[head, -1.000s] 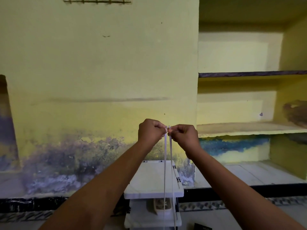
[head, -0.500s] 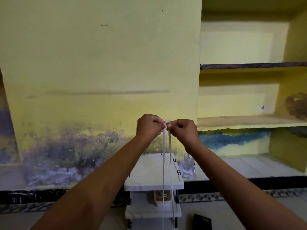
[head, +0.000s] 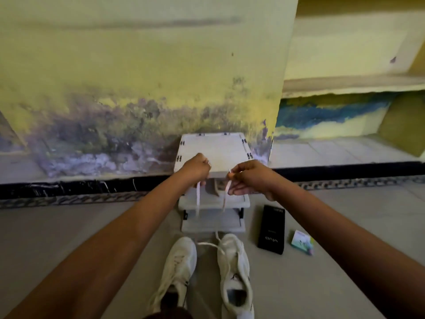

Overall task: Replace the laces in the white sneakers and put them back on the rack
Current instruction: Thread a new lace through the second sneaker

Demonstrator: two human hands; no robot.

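Left forearm (head: 115,245) and right forearm (head: 333,226): bare skin from frame edge to wrist. Left hand (head: 195,168) and right hand (head: 249,178): bare. Dark rounded patch (head: 170,315) at the bottom edge between the arms, too blurred to identify.

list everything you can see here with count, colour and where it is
rack: 1, white, tiered, against the wall
sneakers: 2, white, on the floor before the rack
lace strands: 2, white, one hanging from each hand
black box: 1, black, floor right of the rack
small box: 1, pale multicoloured, floor right of the black box
hands: 2, left hand and right hand each pinching a strand
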